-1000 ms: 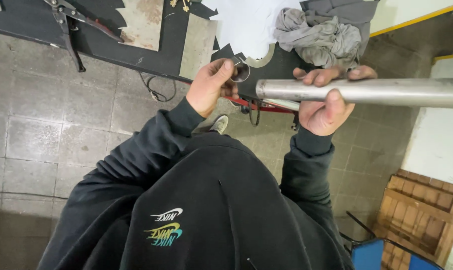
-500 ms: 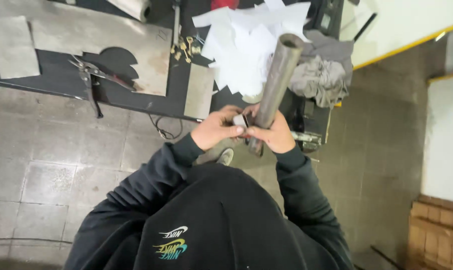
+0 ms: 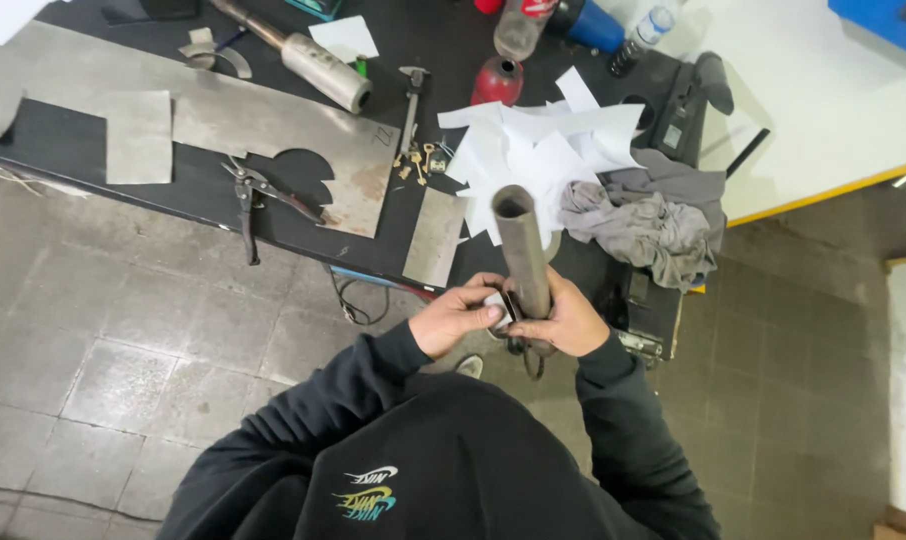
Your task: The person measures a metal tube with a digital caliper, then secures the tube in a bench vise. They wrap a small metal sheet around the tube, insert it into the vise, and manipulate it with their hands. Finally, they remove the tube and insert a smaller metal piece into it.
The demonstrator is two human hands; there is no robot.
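Head view: we look down past our dark sweatshirt at both hands, held over the tiled floor (image 3: 123,330) just off the near edge of the surface (image 3: 393,50).
Pipes: we count two. One grey metal pipe (image 3: 521,250) stands nearly upright in our hands, its open end up; a second pipe (image 3: 313,60) lies near the far edge of the surface.
Right hand: our right hand (image 3: 565,322) is clenched around the lower part of the upright pipe.
Left hand: our left hand (image 3: 455,315) pinches one small pale piece (image 3: 495,302) against the side of that pipe; we cannot tell what the piece is.
Sheet metal: three flat pieces, one large sheet (image 3: 273,130) with a rounded cut-out, one square (image 3: 138,138) at its left, one narrow strip (image 3: 435,238) hanging over the near edge.
Snips: one pair (image 3: 258,195), lying across the near edge.
Paper: one loose heap of white cut-outs (image 3: 543,145).
Rag: one grey rag (image 3: 643,215), touching the heap's right side.
Keys: one small bunch (image 3: 418,160).
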